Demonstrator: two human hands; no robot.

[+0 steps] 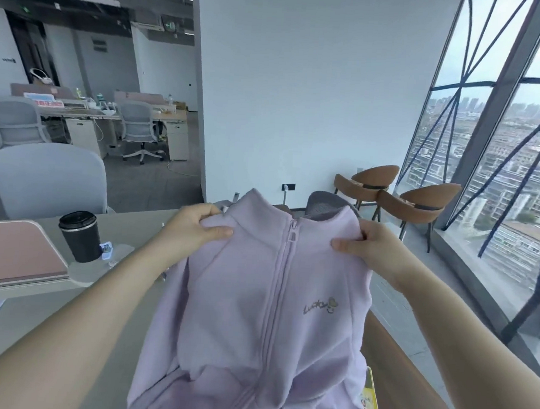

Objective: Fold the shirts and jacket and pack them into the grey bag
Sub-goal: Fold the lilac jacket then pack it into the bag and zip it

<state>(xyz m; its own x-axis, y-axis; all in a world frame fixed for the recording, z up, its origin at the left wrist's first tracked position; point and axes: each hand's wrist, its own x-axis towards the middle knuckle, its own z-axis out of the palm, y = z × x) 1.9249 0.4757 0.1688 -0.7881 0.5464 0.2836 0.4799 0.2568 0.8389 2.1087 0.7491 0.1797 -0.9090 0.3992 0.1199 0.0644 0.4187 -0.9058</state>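
A lilac fleece jacket [255,314] hangs upright in front of me, zipped to the collar, with a small embroidered logo on its chest. My left hand [194,228] pinches its left shoulder beside the collar. My right hand [373,248] pinches the other shoulder. The hem and sleeves bunch at the bottom of the view over the grey table [33,326]. A grey mesh shape [325,204] peeks out behind the collar; I cannot tell what it is. The shirts are hidden from view.
On the table to my left stand a black lidded cup [80,237], a pink laptop [13,252] and a small blue-white object [107,250]. A yellow printed item [370,403] lies by the jacket's hem. A grey chair [46,178], brown chairs [420,204] and a window stand beyond.
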